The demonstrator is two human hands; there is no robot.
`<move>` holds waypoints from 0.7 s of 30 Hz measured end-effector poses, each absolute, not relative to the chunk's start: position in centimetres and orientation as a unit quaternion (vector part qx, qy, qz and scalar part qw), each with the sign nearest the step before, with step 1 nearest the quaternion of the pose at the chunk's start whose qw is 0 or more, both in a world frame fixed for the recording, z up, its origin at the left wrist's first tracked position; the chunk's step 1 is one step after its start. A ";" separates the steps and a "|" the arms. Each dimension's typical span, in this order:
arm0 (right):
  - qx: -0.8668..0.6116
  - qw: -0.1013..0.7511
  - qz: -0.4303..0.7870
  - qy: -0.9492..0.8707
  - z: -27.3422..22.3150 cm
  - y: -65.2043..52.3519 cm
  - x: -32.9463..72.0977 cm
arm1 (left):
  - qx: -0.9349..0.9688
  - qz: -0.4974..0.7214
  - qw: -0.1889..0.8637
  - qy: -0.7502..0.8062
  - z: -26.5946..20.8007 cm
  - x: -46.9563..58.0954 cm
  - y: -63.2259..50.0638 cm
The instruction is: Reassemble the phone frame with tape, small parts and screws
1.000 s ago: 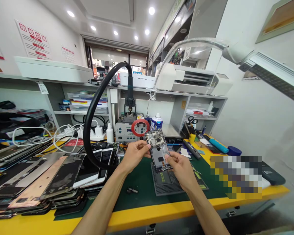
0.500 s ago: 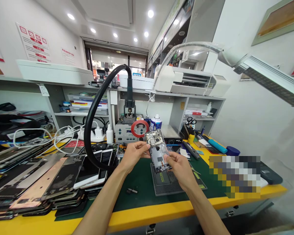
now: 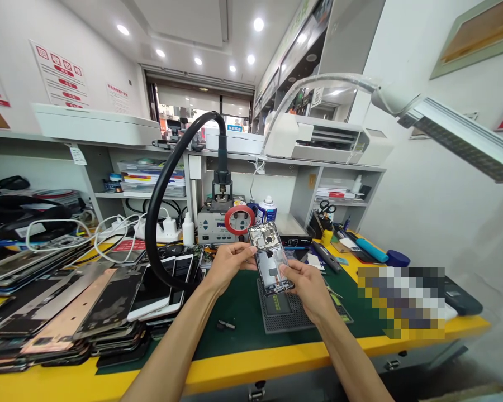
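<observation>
Between my two hands is an opened smartphone [image 3: 271,259], its back off and its inner boards and silvery battery bay facing me. It is tilted and held up over the bench. My left hand [image 3: 232,264] grips its upper left edge, thumb on the front. My right hand [image 3: 308,283] pinches the lower right side, with the thumb lying over the inside. Beneath the phone lies a grey perforated repair pad [image 3: 291,321] on a dark green mat [image 3: 251,349]. A small dark metal piece [image 3: 226,325] rests on the mat left of the pad.
Stacks of phone screens and frames [image 3: 67,312] fill the left side. A thick black hose [image 3: 151,218] arches from the hot-air station [image 3: 212,225]. Behind the phone stands a blue-white spray can [image 3: 266,211]. A lamp [image 3: 461,134] hangs at upper right. Tools lie along the right.
The view has shifted very slightly. Both hands keep the same hold on the phone, which stays in nearly the same place and tilt.
</observation>
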State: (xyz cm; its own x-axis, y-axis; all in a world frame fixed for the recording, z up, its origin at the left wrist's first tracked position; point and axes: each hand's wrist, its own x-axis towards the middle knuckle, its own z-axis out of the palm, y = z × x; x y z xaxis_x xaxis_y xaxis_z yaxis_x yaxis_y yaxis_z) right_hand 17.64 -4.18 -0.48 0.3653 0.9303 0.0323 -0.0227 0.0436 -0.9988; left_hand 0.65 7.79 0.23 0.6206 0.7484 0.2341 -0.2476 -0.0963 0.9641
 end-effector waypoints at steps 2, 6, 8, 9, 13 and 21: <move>-0.560 0.608 0.395 -0.400 -0.3 -4.3 17.6 | 0.630 0.369 0.657 0.189 0.4 0.7 7.6; -0.547 0.618 0.400 -0.398 -0.2 -4.3 17.4 | 0.639 0.321 0.677 0.172 0.6 0.9 6.9; -0.545 0.619 0.401 -0.399 -0.2 -4.3 17.3 | 0.644 0.315 0.675 0.175 0.5 1.1 6.7; -0.545 0.619 0.401 -0.399 -0.2 -4.3 17.3 | 0.645 0.317 0.672 0.178 0.5 1.1 6.6; -0.543 0.613 0.405 -0.407 -0.1 -4.3 17.6 | 0.651 0.333 0.656 0.190 0.3 1.4 6.7; -0.534 0.610 0.413 -0.415 -0.3 -4.6 18.2 | 0.651 0.359 0.642 0.190 0.2 1.3 6.7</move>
State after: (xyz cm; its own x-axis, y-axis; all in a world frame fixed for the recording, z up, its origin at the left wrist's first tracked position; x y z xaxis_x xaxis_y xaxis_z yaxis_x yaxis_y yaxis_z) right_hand 18.17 -4.65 -0.26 0.3139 0.9472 0.0649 -0.0615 0.0885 -0.9942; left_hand 1.29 6.75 0.20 0.6698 0.7080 0.2239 -0.2140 -0.1046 0.9712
